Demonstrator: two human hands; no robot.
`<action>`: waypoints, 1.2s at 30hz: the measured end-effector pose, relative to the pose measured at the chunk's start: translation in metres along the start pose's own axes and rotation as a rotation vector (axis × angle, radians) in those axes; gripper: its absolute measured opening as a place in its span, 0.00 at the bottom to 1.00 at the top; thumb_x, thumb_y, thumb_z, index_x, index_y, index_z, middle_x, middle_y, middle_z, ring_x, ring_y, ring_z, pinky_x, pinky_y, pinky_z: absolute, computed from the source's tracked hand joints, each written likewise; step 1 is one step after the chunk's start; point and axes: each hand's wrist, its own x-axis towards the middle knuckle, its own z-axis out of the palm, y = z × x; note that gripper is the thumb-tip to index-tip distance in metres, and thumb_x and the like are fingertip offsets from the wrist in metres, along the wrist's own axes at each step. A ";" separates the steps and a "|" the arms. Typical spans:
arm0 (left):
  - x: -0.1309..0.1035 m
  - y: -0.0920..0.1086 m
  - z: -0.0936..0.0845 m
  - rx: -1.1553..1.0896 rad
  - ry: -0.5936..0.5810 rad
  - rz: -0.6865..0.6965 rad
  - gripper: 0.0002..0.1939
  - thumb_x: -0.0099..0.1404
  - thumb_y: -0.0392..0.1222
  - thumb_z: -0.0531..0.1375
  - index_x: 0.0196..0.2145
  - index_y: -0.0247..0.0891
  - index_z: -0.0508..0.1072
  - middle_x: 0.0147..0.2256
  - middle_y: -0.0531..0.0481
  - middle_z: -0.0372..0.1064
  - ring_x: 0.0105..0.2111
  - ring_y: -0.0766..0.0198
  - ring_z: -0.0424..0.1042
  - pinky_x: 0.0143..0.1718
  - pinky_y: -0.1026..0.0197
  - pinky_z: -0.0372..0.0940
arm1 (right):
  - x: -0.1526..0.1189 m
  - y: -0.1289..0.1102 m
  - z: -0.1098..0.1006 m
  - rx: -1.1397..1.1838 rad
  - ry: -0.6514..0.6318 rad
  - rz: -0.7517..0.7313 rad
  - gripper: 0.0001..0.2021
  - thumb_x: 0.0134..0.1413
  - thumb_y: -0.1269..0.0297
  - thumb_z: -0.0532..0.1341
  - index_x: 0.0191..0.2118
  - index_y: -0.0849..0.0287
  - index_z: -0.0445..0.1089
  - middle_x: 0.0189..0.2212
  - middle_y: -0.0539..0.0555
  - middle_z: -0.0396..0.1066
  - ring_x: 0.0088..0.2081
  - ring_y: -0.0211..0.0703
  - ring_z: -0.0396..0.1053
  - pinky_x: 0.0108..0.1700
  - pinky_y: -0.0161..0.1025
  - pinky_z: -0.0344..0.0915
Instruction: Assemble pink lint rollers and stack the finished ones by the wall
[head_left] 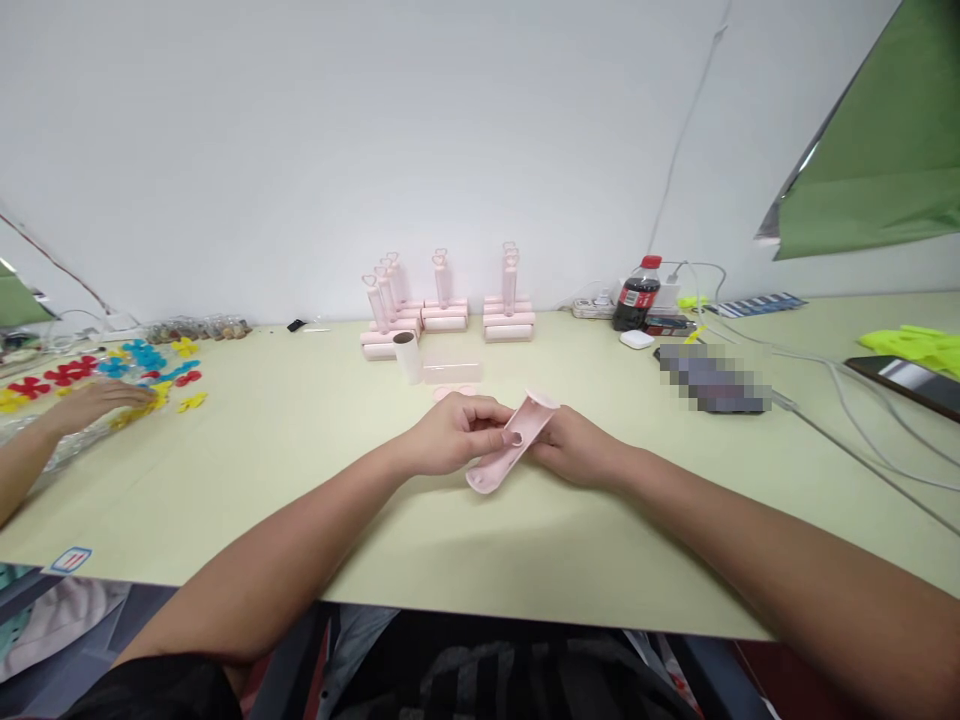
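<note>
In front of me I hold a pale pink lint roller cover (496, 467), a trough-shaped half shell tilted with its hollow side up. My left hand (454, 438) grips it from the left, its thumb pressed inside near a small round hole. My right hand (576, 447) holds its right side from behind, with the fingertips partly hidden by the shell. Just beyond my hands, a white sticky-paper roll (409, 362) stands upright beside a clear pinkish cover (452, 373) lying on the table. Flat pink pieces (455, 390) lie close to my left hand.
Several assembled pink lint rollers (510, 322) with heart-topped handles stand by the wall. A cola bottle (637, 295), a phone-like blurred object (709, 378) and cables are to the right. At left, another person's hand (101, 403) reaches among colourful flower-shaped pieces (142, 355).
</note>
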 end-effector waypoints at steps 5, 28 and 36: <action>-0.001 -0.001 0.001 -0.002 0.000 0.025 0.10 0.62 0.43 0.63 0.37 0.34 0.78 0.32 0.49 0.71 0.32 0.66 0.68 0.34 0.64 0.62 | 0.000 0.000 0.001 -0.029 -0.010 0.000 0.08 0.55 0.72 0.56 0.37 0.59 0.72 0.36 0.54 0.75 0.38 0.46 0.72 0.41 0.40 0.66; 0.032 -0.028 -0.086 1.436 0.185 -0.152 0.12 0.65 0.37 0.54 0.33 0.35 0.77 0.35 0.42 0.72 0.36 0.56 0.71 0.27 0.60 0.54 | 0.085 -0.008 0.060 -0.584 -0.032 -0.091 0.24 0.57 0.61 0.59 0.56 0.71 0.65 0.58 0.71 0.64 0.57 0.59 0.64 0.60 0.51 0.58; 0.038 -0.038 -0.085 1.481 0.138 -0.125 0.11 0.62 0.33 0.54 0.34 0.33 0.77 0.33 0.41 0.70 0.35 0.55 0.70 0.29 0.57 0.56 | 0.088 -0.015 0.061 -0.532 -0.066 0.000 0.19 0.57 0.59 0.57 0.50 0.67 0.68 0.48 0.67 0.72 0.46 0.58 0.70 0.41 0.45 0.68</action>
